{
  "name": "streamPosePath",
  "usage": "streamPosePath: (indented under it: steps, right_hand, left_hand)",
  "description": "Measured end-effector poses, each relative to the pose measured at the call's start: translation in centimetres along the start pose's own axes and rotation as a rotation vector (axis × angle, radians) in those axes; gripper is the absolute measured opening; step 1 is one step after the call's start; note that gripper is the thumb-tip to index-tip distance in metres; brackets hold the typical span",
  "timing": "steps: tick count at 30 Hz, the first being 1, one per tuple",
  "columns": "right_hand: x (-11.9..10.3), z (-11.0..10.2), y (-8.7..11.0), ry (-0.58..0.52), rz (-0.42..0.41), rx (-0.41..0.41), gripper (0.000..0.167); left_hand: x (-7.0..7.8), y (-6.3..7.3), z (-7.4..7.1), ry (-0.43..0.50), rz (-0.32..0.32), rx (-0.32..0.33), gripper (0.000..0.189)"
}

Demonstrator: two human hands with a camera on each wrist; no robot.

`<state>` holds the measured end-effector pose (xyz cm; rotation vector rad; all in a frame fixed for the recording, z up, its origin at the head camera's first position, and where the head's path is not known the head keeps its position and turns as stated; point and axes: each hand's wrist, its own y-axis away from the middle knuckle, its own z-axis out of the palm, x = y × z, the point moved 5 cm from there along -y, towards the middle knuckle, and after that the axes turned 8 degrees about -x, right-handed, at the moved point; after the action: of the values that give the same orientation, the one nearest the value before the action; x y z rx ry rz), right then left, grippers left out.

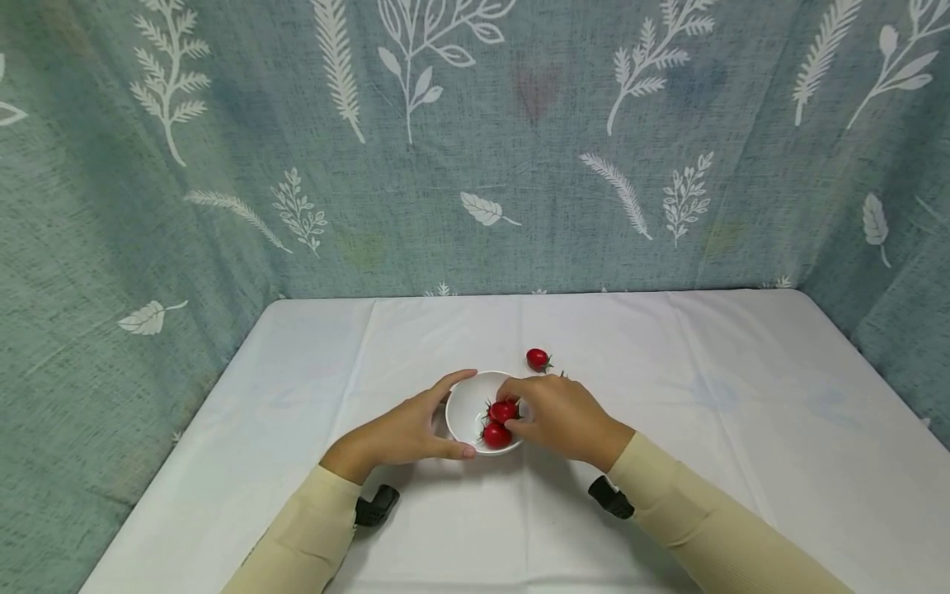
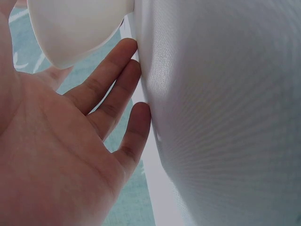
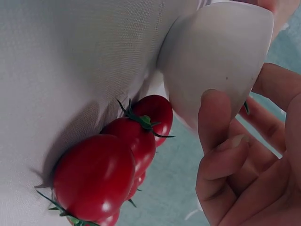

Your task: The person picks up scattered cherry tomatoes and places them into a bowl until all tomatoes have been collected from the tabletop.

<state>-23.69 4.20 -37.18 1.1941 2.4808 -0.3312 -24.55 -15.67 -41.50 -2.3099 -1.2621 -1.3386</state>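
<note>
A small white bowl stands on the table with red cherry tomatoes in it. My left hand holds the bowl from the left, thumb at the near rim and forefinger at the far rim. In the left wrist view the other fingers lie fairly straight below the bowl. My right hand reaches over the right rim and pinches a cherry tomato inside. Another cherry tomato lies beside it, nearer me. The right wrist view has the pinching fingertips hidden behind the bowl wall.
Beyond the right hand a cherry tomato rests on the white tablecloth. Several more tomatoes sit in a row by the bowl, mostly hidden by the hand in the head view. A patterned green curtain surrounds the table.
</note>
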Motion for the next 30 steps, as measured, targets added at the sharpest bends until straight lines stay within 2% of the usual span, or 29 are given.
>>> streamPosePath:
  steps: [11,16,30]
  right_hand:
    - [0.2,0.4,-0.9,-0.017,0.023,-0.055,0.024]
    - [0.5,0.7,-1.2,-0.027,0.050,-0.076,0.025]
    - [0.9,1.3,-1.8,-0.062,0.047,-0.104,0.024]
  left_hand:
    - [0.1,0.2,-0.1,-0.001,-0.031,0.007,0.106]
    - [0.1,0.1,-0.1,-0.001,-0.024,0.006,0.106]
    - [0.1,0.2,-0.1,-0.008,-0.023,0.001,0.108]
